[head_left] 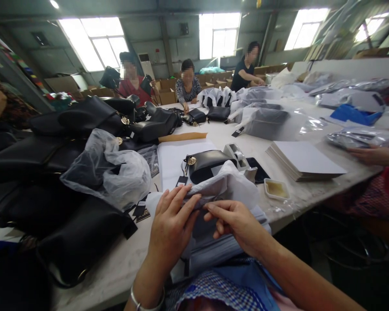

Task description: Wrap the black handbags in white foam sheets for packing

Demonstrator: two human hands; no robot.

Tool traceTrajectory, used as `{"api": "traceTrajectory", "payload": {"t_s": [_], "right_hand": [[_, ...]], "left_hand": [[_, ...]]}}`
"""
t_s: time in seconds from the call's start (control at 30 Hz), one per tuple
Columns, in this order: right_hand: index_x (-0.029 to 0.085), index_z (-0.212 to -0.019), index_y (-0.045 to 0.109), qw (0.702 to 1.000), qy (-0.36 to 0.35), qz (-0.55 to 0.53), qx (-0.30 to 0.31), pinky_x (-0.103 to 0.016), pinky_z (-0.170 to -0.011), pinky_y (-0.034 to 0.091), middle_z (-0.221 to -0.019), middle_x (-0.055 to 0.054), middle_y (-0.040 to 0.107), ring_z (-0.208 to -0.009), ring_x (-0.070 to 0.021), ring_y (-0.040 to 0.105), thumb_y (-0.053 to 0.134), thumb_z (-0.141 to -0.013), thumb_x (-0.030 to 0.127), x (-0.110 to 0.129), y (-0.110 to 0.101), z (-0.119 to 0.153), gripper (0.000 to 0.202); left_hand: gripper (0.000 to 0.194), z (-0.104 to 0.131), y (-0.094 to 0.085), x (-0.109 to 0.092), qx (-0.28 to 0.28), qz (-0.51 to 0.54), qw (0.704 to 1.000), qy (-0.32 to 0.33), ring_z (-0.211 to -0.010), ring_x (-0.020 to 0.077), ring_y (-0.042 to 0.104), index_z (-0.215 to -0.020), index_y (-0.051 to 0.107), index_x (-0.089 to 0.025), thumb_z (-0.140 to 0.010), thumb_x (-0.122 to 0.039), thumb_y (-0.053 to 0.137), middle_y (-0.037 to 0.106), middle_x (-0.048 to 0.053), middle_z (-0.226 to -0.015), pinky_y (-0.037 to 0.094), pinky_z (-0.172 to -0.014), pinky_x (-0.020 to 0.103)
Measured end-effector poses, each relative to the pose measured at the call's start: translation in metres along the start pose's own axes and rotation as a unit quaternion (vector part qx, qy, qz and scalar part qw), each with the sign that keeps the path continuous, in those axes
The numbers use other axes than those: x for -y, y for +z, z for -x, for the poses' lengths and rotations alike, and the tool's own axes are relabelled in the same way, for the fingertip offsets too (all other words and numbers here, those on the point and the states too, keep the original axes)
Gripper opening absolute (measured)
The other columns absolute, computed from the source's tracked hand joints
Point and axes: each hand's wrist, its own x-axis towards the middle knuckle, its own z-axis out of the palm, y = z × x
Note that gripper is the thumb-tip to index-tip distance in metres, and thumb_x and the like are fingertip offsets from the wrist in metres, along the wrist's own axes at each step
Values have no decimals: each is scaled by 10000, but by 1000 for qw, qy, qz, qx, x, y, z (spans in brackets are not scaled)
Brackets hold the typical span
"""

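My left hand [173,222] lies with fingers stretched over the thin white wrapping bag [227,183], pressing near its upper edge. Thumb and forefinger of my right hand [228,220] are pinched at the edge of this bag, close to my left fingertips. What sits inside the wrapping is mostly hidden. Just beyond it rests a black handbag [210,162] with a gold round charm and a black hang tag [181,181], on white paper [168,157]. A tape dispenser [236,155] stands right of that handbag.
Black handbags [84,116] are piled at the left, beside a crumpled clear plastic bag [116,168]. A stack of white card [306,160] and a small dish [276,189] lie to the right. Several co-workers, including a person in patterned clothing [188,88], are around the table.
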Motion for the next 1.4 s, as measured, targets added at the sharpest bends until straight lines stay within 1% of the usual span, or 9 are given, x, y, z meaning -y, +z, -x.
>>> {"api": "traceTrajectory", "payload": {"t_s": [0.2, 0.37, 0.6, 0.83, 0.93, 1.0, 1.17, 1.3, 1.4], "right_hand": [[140, -957, 747, 1000, 7, 7, 19, -229, -497, 554, -866, -64, 723, -457, -56, 528, 757, -777, 493, -1, -2, 3, 396], [158, -1032, 680, 1000, 19, 9, 15, -235, -476, 545, -841, -56, 735, -428, -76, 558, 776, -754, 497, -2, -4, 5, 449], [164, -890, 619, 999, 10, 50, -10, -188, -407, 448, -873, -53, 748, -392, -66, 555, 764, -741, 526, -3, -5, 6, 417], [162, -857, 633, 997, -20, 74, 3, -171, -337, 336, -821, -16, 718, -338, -22, 434, 740, -759, 536, -1, -4, 8, 401], [166, -856, 624, 997, -28, 70, -7, -174, -339, 353, -626, 58, 601, -336, -29, 395, 748, -759, 521, -2, -3, 9, 388], [166, -853, 618, 997, -30, 70, -12, -171, -341, 364, -570, 81, 537, -342, -31, 379, 749, -763, 510, -3, -3, 9, 379], [167, -947, 588, 998, -19, 58, -1, -205, -379, 472, -756, 7, 691, -347, -34, 419, 749, -767, 516, -8, -4, 10, 425], [171, -1062, 569, 999, 5, 36, -6, -233, -420, 511, -820, -32, 734, -358, -63, 502, 720, -805, 517, -14, -5, 11, 456], [160, -988, 606, 999, 15, 27, -13, -218, -426, 498, -794, -34, 734, -369, -66, 525, 715, -808, 529, -18, -6, 12, 425]], "left_hand": [[359, 1, -2, 0, 31, -13, 999, 12, -1382, 311, 428, -1253, 645, -303, -921, -184, 576, 456, 82, -1514, 305, -1150, 607], [350, 2, -3, 0, 37, -6, 999, 7, -1394, 309, 413, -1246, 652, -307, -927, -190, 567, 455, 83, -1515, 289, -1153, 612], [326, 1, -2, -1, 35, 4, 999, 5, -1395, 299, 413, -1226, 662, -303, -922, -210, 588, 473, 81, -1502, 267, -1166, 612], [330, 2, -1, 1, 35, -3, 999, 8, -1391, 304, 420, -1225, 660, -313, -915, -215, 601, 462, 66, -1512, 268, -1167, 606], [328, 2, -1, 1, 34, -1, 999, 10, -1392, 302, 418, -1222, 661, -308, -914, -212, 602, 469, 74, -1506, 271, -1164, 607], [325, 1, -1, 0, 33, 1, 999, 11, -1390, 301, 420, -1220, 663, -302, -916, -208, 600, 481, 82, -1496, 280, -1159, 602], [306, 0, -2, -1, 25, 2, 1000, 11, -1375, 304, 437, -1207, 671, -285, -916, -218, 603, 504, 95, -1476, 295, -1150, 591], [300, 0, -1, 0, 27, 4, 1000, 11, -1375, 296, 436, -1200, 672, -286, -915, -220, 606, 507, 95, -1472, 294, -1151, 587], [304, 0, -1, 0, 30, -2, 999, 12, -1375, 294, 437, -1205, 669, -290, -915, -220, 605, 501, 92, -1478, 289, -1154, 587]]}}
